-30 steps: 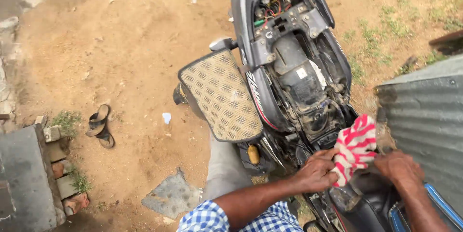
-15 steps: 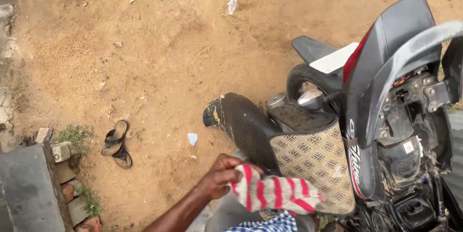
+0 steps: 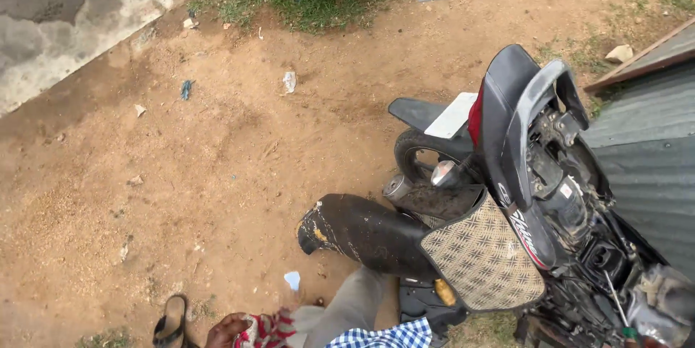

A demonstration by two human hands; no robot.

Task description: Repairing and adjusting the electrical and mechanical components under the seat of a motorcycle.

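Head view: the left hand (image 3: 226, 330) sits at the bottom edge of the frame, fingers closed around a red-and-white striped cloth (image 3: 264, 331) that is bunched up just beside the person's grey trouser leg (image 3: 347, 310). The right hand is out of view, so its state cannot be told.

Holding the cloth well means keeping it gathered in the fist, as it is, so that no loose end drags in the dirt or catches on the motorbike (image 3: 536, 196). The bike stands to the right with its seat (image 3: 434, 247) tipped open, a patterned underside facing up and a torn black cover hanging toward the ground (image 3: 217, 174).

For moving, the bare dirt to the left is open, apart from a sandal (image 3: 171, 321) near the hand and a few paper scraps. To the right the bike lies close against a corrugated metal sheet (image 3: 644, 167), leaving little room there.
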